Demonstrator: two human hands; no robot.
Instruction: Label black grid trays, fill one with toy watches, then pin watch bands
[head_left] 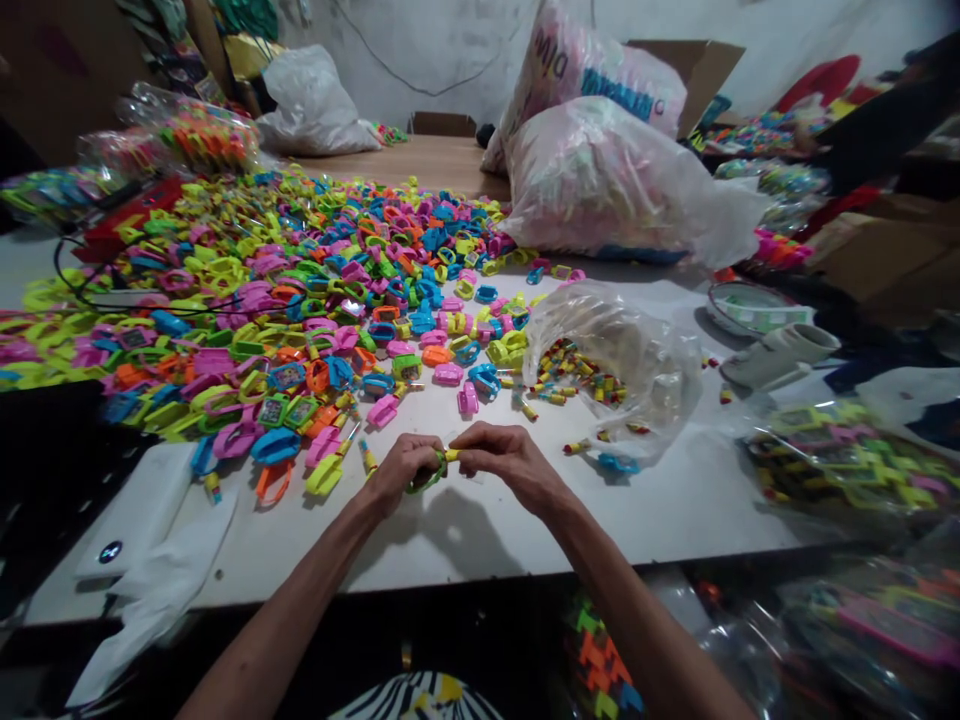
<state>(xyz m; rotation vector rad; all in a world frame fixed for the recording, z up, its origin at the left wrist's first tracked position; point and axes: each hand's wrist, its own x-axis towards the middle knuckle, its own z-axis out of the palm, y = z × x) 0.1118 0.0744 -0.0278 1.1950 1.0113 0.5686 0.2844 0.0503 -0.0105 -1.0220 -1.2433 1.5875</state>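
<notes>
My left hand (409,468) is closed round a green plastic toy watch (427,480), whose band shows below the fingers. Facing it, my right hand (510,460) pinches a small yellow tube-shaped piece (452,455), its end up against the green watch. Both hands are just above the white table near its front edge. Small yellow, red and blue tubes (574,372) lie in and at the mouth of a clear plastic bag (660,350) to the right. Left of my hands, a yellow toy watch (324,475) has a tube sticking out of it.
A wide heap of coloured toy watches (300,260) covers the left and middle of the table. Large filled sacks (600,180) stand at the back. A white mug (787,352) lies tipped beside a bowl (750,305) at right. A white box (135,510) sits front left.
</notes>
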